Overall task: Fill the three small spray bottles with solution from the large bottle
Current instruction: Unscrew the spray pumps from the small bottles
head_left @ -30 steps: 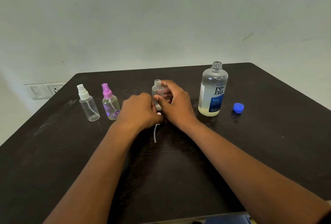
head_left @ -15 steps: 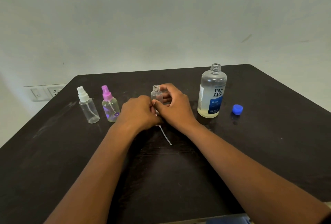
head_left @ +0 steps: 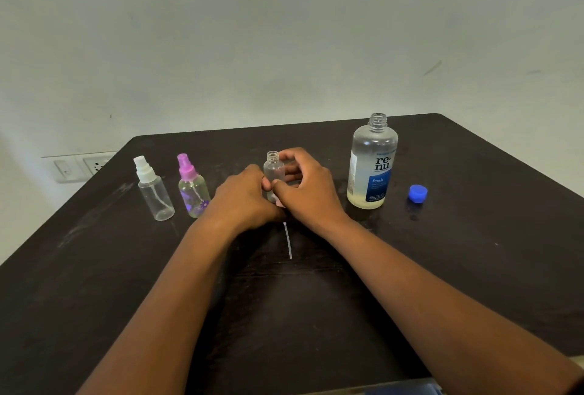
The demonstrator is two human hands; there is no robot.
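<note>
Clear plastic, the uncapped small bottle (head_left: 273, 173) is standing upright on the dark worktop (head_left: 94, 252), with the right hand (head_left: 308, 187) curling around its body and the left hand (head_left: 245, 197) closing on something hidden beside its base. A white dip tube (head_left: 288, 240), angled rightward half a second ago, is now pointing straight toward the person below both hands. Right of the right hand, the large bottle (head_left: 373, 164) is standing open, so pouring appears imminent.

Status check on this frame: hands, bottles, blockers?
Right hand grips uncapped small bottle; left hand beside it, grip hidden. Large bottle open, blue cap off. No blockers.
</note>
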